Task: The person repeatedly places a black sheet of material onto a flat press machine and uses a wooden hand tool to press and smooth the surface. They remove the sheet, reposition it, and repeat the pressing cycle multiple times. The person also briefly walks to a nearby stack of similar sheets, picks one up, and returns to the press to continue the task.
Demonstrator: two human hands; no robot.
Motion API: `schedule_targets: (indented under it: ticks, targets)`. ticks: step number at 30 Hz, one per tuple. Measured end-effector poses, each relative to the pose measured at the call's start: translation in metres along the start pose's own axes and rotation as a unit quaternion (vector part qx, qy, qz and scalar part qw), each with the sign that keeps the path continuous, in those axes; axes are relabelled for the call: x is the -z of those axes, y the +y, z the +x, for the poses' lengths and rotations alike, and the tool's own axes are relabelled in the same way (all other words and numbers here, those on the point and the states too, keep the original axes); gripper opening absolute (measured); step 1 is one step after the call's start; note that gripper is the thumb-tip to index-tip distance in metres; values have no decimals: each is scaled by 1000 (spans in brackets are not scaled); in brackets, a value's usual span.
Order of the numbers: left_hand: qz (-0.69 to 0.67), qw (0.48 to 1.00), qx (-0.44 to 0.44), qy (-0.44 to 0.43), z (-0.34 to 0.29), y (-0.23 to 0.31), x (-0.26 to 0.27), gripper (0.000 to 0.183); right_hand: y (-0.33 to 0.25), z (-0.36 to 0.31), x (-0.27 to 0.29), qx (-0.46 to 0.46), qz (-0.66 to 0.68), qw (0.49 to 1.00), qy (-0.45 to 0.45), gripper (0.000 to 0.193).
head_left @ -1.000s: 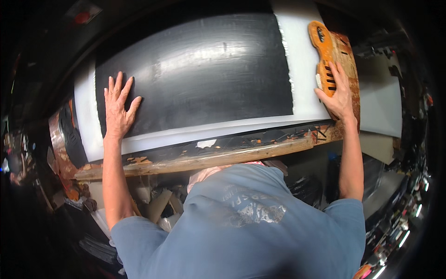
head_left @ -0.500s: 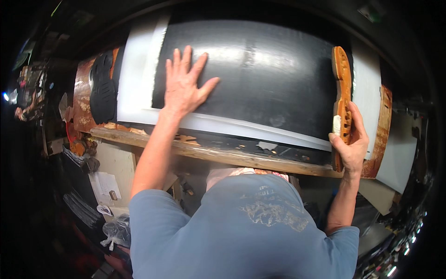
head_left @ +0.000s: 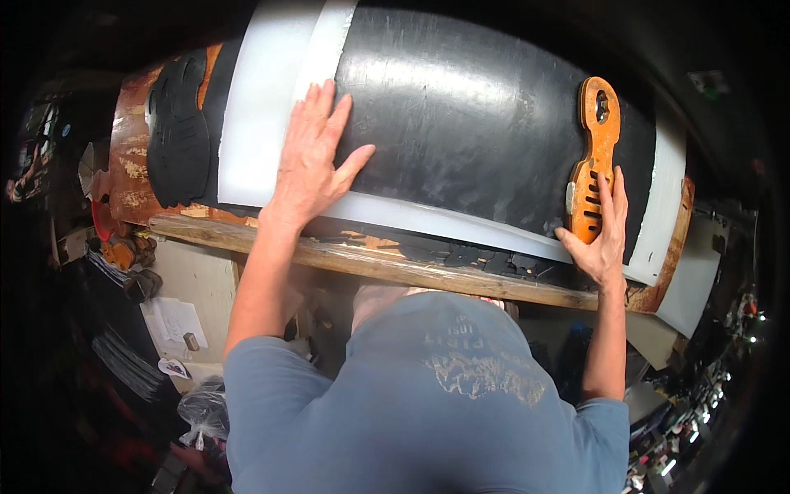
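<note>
Left hand [head_left: 313, 160] lies flat, fingers spread, on matte black rubber sheet [head_left: 469, 123] over smooth white board [head_left: 263, 123] on worn wooden desk [head_left: 370, 263]. Right hand [head_left: 601, 235] fingers press orange wooden slotted template [head_left: 594, 160], elongated, lying on the sheet's right end.

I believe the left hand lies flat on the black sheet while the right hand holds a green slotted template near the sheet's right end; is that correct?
Not quite: the template is orange, not green, as the head view shows. The rest holds: the left hand lies flat, fingers spread, on the black sheet, and the right hand holds the slotted template near the sheet's right end.
</note>
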State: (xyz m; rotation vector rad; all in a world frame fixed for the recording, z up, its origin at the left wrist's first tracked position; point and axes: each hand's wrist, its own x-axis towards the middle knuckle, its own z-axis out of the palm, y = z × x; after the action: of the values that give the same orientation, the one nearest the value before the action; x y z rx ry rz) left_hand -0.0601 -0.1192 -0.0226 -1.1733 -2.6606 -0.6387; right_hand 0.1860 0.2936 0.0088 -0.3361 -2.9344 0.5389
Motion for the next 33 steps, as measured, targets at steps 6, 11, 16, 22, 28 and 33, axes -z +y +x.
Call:
schedule_targets:
  ticks: [6, 11, 16, 22, 28, 33]
  targets:
    - [3, 996, 49, 70, -4, -12, -6, 77, -4, 1, -8, -12, 13, 999, 27, 103]
    - [30, 992, 81, 93, 0, 0, -12, 75, -3, 0, -7, -14, 20, 999, 32, 101]
    - [29, 992, 79, 96, -7, 1, -11, 76, 2, -2, -8, 0, 17, 999, 27, 101]
    - [3, 990, 115, 86, -19, 13, -7, 79, 1, -5, -4, 15, 25, 999, 20, 102]
    - [-35, 997, 30, -55, -25, 12, 17, 110, -1, -5, -5, 1, 38, 999, 22, 101]
    - [-57, 996, -21, -67, -17, -3, 19, 103, -1, -4, -4, 7, 40, 999, 26, 100]
